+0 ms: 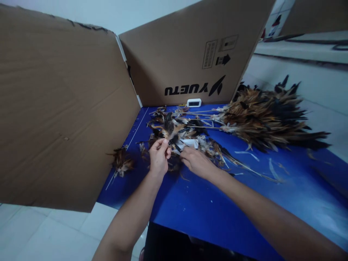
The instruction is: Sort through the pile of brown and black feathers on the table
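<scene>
My left hand (pixel 159 155) is raised over a blue table (pixel 206 206), its fingertips pinched together on a small dark feather from the loose feather pile (pixel 179 132). My right hand (pixel 196 162) lies low on the table beside it, fingers curled into the near edge of the same pile, next to a white strip of tape or paper (pixel 190 143); what it grips is hidden. Thin sticks (pixel 201 117) run from the pile toward a big bundle of brown and black feathers (pixel 269 116) at the right.
Brown cardboard panels (pixel 62 108) stand as a screen along the left and back of the table. A small white device (pixel 194 103) sits at the foot of the back panel. A small feather tuft (pixel 121 162) lies apart at the left. White tiled floor lies below.
</scene>
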Tool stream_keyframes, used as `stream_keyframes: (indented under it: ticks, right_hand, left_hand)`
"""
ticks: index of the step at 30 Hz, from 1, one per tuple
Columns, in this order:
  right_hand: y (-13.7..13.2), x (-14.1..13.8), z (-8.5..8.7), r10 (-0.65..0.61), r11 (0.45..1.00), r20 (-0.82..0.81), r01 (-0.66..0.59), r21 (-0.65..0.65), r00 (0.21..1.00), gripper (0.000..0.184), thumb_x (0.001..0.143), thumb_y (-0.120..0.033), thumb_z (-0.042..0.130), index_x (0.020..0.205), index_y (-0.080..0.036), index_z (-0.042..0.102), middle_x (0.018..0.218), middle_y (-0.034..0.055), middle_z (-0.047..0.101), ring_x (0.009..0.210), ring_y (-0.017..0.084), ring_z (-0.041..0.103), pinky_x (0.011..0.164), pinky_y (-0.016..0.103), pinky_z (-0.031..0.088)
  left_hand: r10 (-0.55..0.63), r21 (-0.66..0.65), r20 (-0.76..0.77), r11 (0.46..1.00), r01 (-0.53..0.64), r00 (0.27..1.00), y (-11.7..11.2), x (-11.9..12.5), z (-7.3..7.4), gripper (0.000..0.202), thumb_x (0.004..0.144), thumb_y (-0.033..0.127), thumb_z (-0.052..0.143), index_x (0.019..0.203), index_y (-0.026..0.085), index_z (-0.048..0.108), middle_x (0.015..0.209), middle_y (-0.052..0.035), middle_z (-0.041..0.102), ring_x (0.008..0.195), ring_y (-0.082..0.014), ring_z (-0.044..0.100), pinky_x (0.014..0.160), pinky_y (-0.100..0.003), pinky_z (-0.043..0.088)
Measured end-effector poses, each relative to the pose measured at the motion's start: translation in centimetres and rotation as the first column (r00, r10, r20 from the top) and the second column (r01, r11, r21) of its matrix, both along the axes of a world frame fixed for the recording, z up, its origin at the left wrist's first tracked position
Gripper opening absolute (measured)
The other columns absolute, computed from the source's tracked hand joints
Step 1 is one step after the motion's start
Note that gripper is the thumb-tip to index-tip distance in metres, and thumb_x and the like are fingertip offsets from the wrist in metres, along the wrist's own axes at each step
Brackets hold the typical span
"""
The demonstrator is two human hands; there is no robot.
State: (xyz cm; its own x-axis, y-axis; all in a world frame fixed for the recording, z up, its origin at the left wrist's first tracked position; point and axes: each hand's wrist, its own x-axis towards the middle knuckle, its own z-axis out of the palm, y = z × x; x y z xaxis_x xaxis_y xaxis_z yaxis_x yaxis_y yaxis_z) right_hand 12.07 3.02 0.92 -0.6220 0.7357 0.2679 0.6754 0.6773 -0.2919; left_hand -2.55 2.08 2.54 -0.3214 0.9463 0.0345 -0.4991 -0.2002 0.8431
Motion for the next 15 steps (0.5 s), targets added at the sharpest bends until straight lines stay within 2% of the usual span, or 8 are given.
stream_keyframes:
  ticks: [3,5,7,10,12,15]
  right_hand:
    - [0.9,0.8,0.6,-0.078,0.993,-0.211,0.057,-0.107,0.974,0.013,0.082,-0.017,0.048,0.078,-0.019,0.061,0.079,0.0026,0.059,0.07,0.014,0.054,0.066,0.027,0.041]
    - [1.3,1.4,1.1,-0.201,0.962,-0.379,0.11,-0.249,0.903,0.011,0.08,-0.024,0.051,0.076,-0.019,0.06,0.07,-0.0005,0.059,0.061,0.013,0.053,0.06,0.026,0.04]
    - [1.7,2.0,1.5,-0.346,0.899,-0.51,0.122,-0.42,0.787,0.013,0.077,-0.032,0.056,0.075,-0.019,0.059,0.061,-0.0021,0.058,0.055,0.012,0.052,0.055,0.025,0.04]
    - [1.7,2.6,1.8,-0.529,0.776,-0.629,0.024,-0.631,0.57,0.02,0.069,-0.035,0.065,0.075,-0.017,0.058,0.057,-0.0009,0.06,0.05,0.011,0.053,0.05,0.024,0.04]
    - [1.5,3.0,1.9,-0.612,0.71,-0.65,-0.047,-0.702,0.451,0.024,0.062,-0.033,0.071,0.073,-0.016,0.058,0.057,0.0003,0.062,0.052,0.011,0.055,0.049,0.022,0.041]
    - [1.0,3.5,1.9,-0.685,0.648,-0.649,-0.132,-0.75,0.33,0.032,0.052,-0.027,0.078,0.076,-0.016,0.059,0.063,0.0008,0.064,0.058,0.013,0.061,0.05,0.022,0.043]
  left_hand:
    - [-0.011,-0.016,0.005,1.0,0.011,1.0,0.0,0.0,-0.1,0.034,0.059,0.034,0.078,0.076,0.014,0.055,0.054,0.0072,0.047,0.039,-0.0015,0.042,0.033,-0.013,0.023]
    - [-0.022,-0.019,0.011,1.0,0.023,1.0,0.0,0.0,-0.1,0.034,0.059,0.034,0.078,0.077,0.014,0.055,0.055,0.0072,0.047,0.039,-0.0013,0.041,0.033,-0.013,0.023]
    - [-0.035,-0.02,0.012,0.999,0.035,0.999,0.0,0.1,-0.2,0.034,0.059,0.033,0.077,0.077,0.014,0.055,0.057,0.0069,0.048,0.04,-0.001,0.042,0.034,-0.013,0.023]
    - [-0.059,-0.02,0.004,0.998,0.059,0.998,-0.1,0.2,-0.3,0.033,0.06,0.033,0.077,0.076,0.014,0.056,0.057,0.0067,0.048,0.04,-0.001,0.042,0.034,-0.013,0.023]
    - [-0.084,-0.027,-0.004,0.996,0.084,0.996,-0.1,0.3,-0.4,0.031,0.061,0.033,0.076,0.076,0.014,0.056,0.056,0.0067,0.048,0.04,-0.0012,0.042,0.034,-0.013,0.024]
    - [-0.131,-0.043,-0.022,0.991,0.13,0.991,-0.3,0.6,-0.6,0.031,0.062,0.033,0.075,0.074,0.014,0.055,0.055,0.0064,0.048,0.04,-0.0017,0.041,0.034,-0.013,0.023]
